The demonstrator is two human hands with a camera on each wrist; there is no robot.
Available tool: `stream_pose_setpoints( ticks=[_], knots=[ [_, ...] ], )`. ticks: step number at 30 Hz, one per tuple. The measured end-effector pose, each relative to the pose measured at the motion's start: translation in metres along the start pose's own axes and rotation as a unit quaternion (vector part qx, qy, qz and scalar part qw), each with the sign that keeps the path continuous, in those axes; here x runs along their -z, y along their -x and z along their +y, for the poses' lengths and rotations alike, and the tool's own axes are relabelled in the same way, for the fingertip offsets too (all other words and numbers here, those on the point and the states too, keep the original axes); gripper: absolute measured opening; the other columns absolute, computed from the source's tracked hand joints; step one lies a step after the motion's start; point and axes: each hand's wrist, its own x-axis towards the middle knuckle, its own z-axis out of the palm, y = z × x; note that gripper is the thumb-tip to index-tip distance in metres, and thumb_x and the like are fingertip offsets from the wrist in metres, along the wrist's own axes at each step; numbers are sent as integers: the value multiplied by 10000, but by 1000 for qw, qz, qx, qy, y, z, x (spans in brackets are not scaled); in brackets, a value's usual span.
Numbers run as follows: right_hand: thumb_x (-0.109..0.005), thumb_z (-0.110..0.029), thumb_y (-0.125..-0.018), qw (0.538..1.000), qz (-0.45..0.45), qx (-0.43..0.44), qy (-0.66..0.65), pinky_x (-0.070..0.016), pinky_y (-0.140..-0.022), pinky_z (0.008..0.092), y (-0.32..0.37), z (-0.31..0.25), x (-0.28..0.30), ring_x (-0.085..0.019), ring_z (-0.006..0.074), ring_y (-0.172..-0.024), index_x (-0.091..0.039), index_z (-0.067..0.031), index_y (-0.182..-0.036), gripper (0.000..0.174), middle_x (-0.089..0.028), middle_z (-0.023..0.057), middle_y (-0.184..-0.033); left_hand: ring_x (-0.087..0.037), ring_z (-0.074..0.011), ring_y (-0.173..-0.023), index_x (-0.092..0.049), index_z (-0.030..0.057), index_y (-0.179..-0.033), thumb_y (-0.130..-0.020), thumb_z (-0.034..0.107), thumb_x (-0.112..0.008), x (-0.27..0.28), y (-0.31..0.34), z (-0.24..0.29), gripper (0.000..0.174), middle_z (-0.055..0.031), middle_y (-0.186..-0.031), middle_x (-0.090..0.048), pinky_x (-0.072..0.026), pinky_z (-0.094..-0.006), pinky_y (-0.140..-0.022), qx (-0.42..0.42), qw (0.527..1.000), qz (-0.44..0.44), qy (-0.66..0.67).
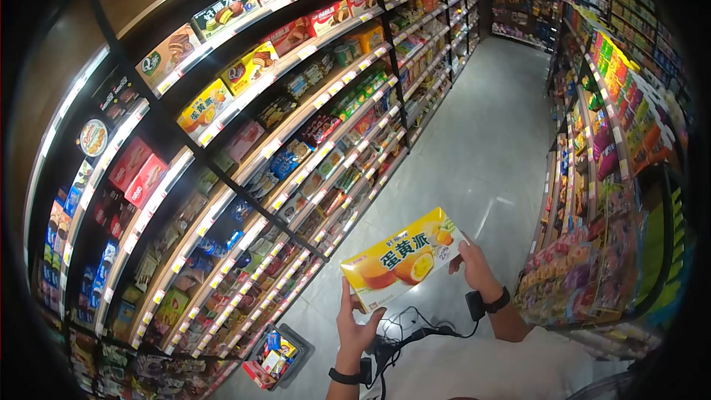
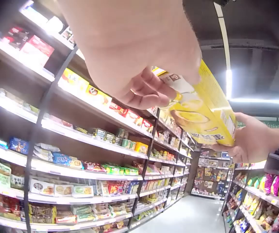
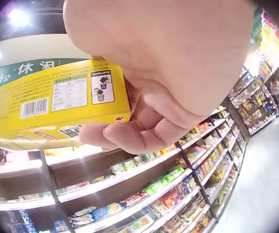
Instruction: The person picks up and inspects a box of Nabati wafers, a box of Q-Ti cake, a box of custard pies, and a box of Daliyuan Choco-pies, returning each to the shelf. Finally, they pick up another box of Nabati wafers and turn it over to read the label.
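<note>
A yellow and white box of egg yolk pies is held up in front of the body, its printed front facing the head camera. My left hand grips the box's left end, the thumb at its lower edge. At the opposite end, my right hand holds it with fingers curled around the corner. In the right wrist view a yellow side panel of the box shows a barcode and a nutrition table, with fingers of the right hand bent over its edge. The left wrist view shows both hands on the box.
Tall snack shelves line the left side, with similar yellow boxes on an upper shelf. A dark basket holding several packages stands on the floor at lower left. Racks of bagged snacks run along the right. The grey aisle floor stretches ahead between them.
</note>
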Motion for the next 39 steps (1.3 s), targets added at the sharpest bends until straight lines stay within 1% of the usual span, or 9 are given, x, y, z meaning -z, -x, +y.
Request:
stream_pose_setpoints(
  ticks=[4, 7, 15, 19, 25, 27, 29, 32, 39],
  knots=[
    [-392, -369, -1135, 996, -46, -38, -61, -534, -683, 307, -14, 36, 29, -691, 174, -710, -626, 18, -1229, 462, -719, 95, -889, -661, -150, -867, -257, 0, -1674, -740, -7, -877, -14, 0, 31, 1121, -59, -995, -723, -544, -308, -863, 28, 999, 18, 10],
    [-374, -435, -1129, 990, -90, -82, -77, -548, -732, 342, -31, 39, 18, -699, 208, -741, -637, 7, -1224, 523, -741, 116, -941, -625, -146, -836, -297, 25, -1669, -697, 56, -954, -4, 12, 41, 1173, -52, -974, -716, -535, -300, -814, 13, 998, 49, -20],
    [-379, -378, -1147, 934, -314, -112, -130, -574, -760, 334, -65, 20, -113, -719, 219, -811, -517, -16, -1422, 475, -721, 129, -1053, -529, -264, -1331, -403, 86, -1608, -663, 181, -1013, 74, 54, 33, 1129, -121, -1599, -333, -565, -396, -986, -68, 970, 229, -39],
    [-372, -398, -1160, 888, -419, -141, -129, -566, -780, 324, -53, 21, -190, -707, 187, -830, -455, -43, -1476, 483, -702, 107, -1094, -398, -405, -1487, -202, 153, -1583, -644, 210, -1033, 109, 69, 22, 1255, -282, -1630, -306, -426, -486, -1163, -73, 961, 265, 2],
    [-435, -351, -1157, 861, -496, -105, -44, -550, -815, 301, -25, 35, -294, -669, 123, -880, -467, -23, -1507, 481, -681, 53, -1107, -421, -347, -1457, -137, 94, -1618, -561, 271, -1026, 185, 95, 30, 1393, -201, -1566, -386, -324, -461, -1222, -78, 947, 304, -65],
    [-531, -290, -1122, 862, -501, -74, -8, -539, -879, 292, -20, 39, -326, -641, 123, -1032, -475, -35, -1526, 481, -674, 72, -1272, -442, -348, -1444, -152, 82, -1623, -552, 271, -1030, 209, 105, 22, 1398, -196, -1555, -408, -324, -463, -1223, -78, 944, 310, -75],
    [-576, -261, -1099, 871, -489, 26, 46, -527, -924, 293, -8, 34, -359, -623, 131, -1117, -475, -48, -1531, 491, -656, 87, -1368, -483, -335, -1388, -201, 79, -1607, -550, 254, -1034, 225, 114, 14, 1357, -186, -1518, -457, -378, -456, -1153, -74, 940, 321, -87],
    [-630, -198, -1060, 871, -486, 10, 67, -504, -995, 328, 6, 12, -389, -610, 169, -1229, -460, -68, -1549, 534, -619, 91, -1462, -526, -293, -1245, -235, 76, -1588, -557, 234, -1037, 250, 126, 6, 1316, -167, -1486, -495, -448, -441, -1010, -61, 937, 313, -142],
    [-723, -211, -989, 821, -561, 82, 64, -508, -1023, 372, 21, -52, -430, -613, 221, -1293, -424, -74, -1582, 678, -585, 111, -1514, -525, -287, -1315, -212, 73, -1620, -556, 202, -1027, 281, 146, -26, 1346, -179, -1515, -454, -430, -416, -1050, -1, 926, 351, -142]
  ],
)
